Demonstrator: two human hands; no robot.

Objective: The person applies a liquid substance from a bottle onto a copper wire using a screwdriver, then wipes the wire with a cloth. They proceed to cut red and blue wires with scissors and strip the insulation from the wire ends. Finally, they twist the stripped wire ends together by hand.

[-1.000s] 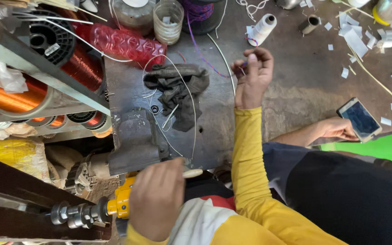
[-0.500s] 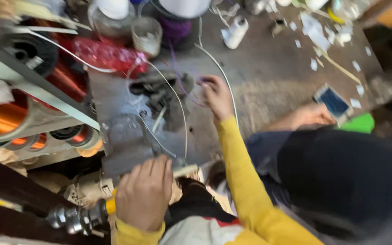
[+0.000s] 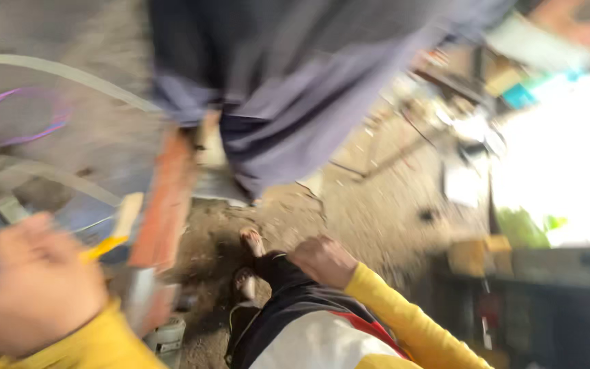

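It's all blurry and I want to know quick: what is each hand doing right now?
Left hand: too blurred to tell if it is open, closed or holding anything.
Right hand: curled closed, nothing visible in it.

The left hand (image 3: 25, 287) sits low at the left edge, the right hand (image 3: 322, 260) near the middle (both blurred). Between them stands an upright bar (image 3: 165, 205); another person's trousers (image 3: 295, 89) hang above, bare feet (image 3: 248, 263) on the dirt floor (image 3: 377, 219) below.
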